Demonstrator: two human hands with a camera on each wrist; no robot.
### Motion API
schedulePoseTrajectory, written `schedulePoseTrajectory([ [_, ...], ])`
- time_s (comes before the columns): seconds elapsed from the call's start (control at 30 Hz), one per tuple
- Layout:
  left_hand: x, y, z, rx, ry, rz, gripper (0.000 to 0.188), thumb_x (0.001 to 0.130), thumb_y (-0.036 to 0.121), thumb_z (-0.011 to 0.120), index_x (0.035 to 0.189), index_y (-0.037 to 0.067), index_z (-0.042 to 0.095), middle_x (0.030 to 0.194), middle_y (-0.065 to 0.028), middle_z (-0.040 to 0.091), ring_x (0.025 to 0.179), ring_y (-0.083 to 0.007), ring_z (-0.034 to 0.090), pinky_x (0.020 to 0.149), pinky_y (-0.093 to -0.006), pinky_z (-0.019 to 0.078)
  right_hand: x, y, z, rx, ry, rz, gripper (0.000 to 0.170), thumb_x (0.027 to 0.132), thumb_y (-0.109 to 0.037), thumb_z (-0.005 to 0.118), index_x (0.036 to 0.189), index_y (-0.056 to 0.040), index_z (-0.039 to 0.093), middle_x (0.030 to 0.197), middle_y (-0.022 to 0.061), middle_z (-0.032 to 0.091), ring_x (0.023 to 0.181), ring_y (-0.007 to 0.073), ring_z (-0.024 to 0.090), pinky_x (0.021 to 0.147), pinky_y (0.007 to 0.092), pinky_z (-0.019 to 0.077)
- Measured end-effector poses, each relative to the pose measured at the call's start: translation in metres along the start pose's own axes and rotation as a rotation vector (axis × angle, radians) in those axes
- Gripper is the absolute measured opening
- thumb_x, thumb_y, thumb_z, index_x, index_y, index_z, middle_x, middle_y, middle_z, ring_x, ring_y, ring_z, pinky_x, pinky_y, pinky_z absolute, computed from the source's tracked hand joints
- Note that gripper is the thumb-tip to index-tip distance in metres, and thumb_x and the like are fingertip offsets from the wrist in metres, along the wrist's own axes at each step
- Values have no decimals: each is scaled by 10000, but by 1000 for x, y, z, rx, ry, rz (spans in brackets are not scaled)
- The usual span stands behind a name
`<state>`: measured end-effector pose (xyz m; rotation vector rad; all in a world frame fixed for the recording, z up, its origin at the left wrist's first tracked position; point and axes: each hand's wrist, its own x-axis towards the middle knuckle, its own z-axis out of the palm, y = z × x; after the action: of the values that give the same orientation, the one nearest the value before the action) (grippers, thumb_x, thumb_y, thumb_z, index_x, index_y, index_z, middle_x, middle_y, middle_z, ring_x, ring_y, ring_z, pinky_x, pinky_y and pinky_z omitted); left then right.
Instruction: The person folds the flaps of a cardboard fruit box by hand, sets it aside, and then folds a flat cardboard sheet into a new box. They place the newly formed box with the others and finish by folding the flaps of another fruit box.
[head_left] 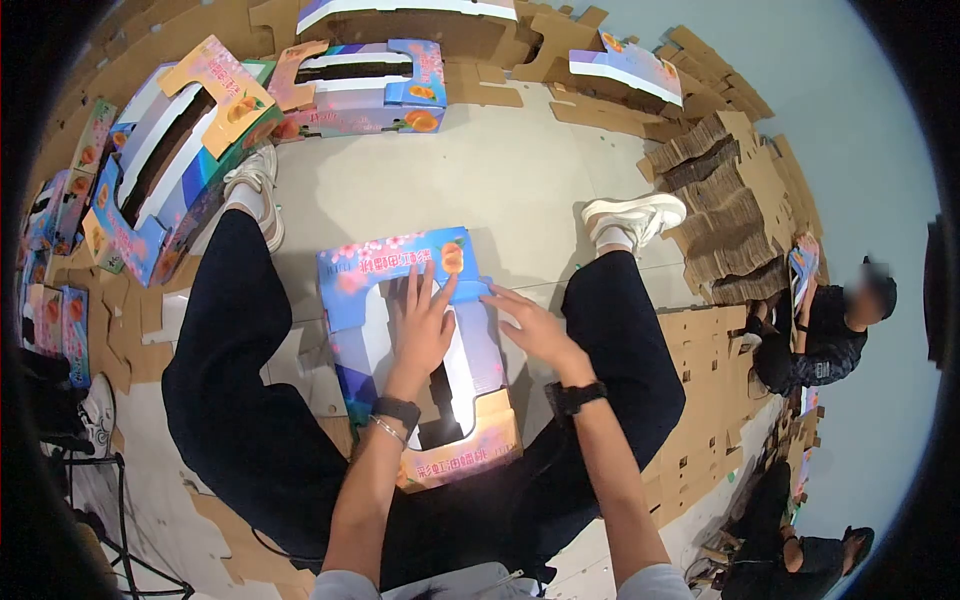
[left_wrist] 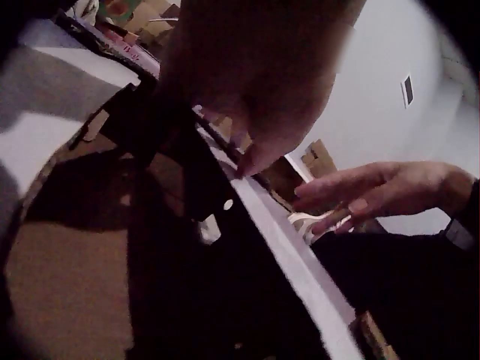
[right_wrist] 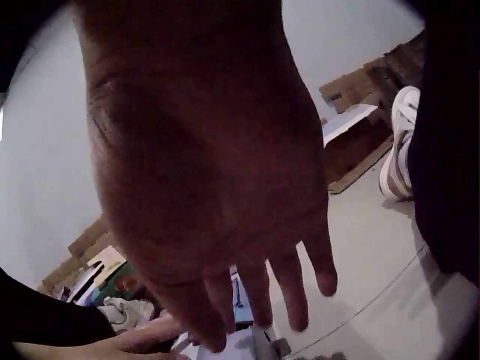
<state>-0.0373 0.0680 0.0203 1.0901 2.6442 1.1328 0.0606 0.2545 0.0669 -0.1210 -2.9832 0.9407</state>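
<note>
A printed carton [head_left: 350, 300] with a long opening in its top lies on the floor between the person's legs. The left hand [head_left: 425, 325] rests on the carton's far end, fingers extended over the edge of the opening. At the far right corner, beside a blue flap [head_left: 467, 290], is the right hand [head_left: 540, 332], its fingers spread and holding nothing. In the right wrist view the right hand's palm [right_wrist: 217, 165] shows, fingers extended. The left wrist view shows the left hand [left_wrist: 255, 82] at the opening's white edge [left_wrist: 277, 240], its fingertips partly hidden.
Printed cartons [head_left: 360, 90] stand at the far left. Stacked cardboard sheets [head_left: 720, 200] and flat cardboard [head_left: 690, 390] lie at the right. Two people [head_left: 835, 325] sit along the right side. The person's shoes [head_left: 635, 215] flank the bare floor [head_left: 430, 180] beyond the carton.
</note>
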Motion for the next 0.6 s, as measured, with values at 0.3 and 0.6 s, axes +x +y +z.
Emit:
schedulePoseTrajectory([
  [0.3,-12,21,-3,-3,-141,-90,551,830,112,582,1358,82,428,1495,-178,224,1377,-397,204,1090,-512,259,-75,-8,-3,368,-562,191,482,861,-214,603,1303,-115,438,998,174,625,950,325,614,807,379,469],
  [0.6,-126,22,56,-783,59,-790,547,806,130,668,1236,-64,391,1079,-185,576,1021,-273,573,883,-363,435,-75,-38,3,66,-360,131,274,831,-118,602,1078,-71,493,925,168,616,836,348,614,722,404,483],
])
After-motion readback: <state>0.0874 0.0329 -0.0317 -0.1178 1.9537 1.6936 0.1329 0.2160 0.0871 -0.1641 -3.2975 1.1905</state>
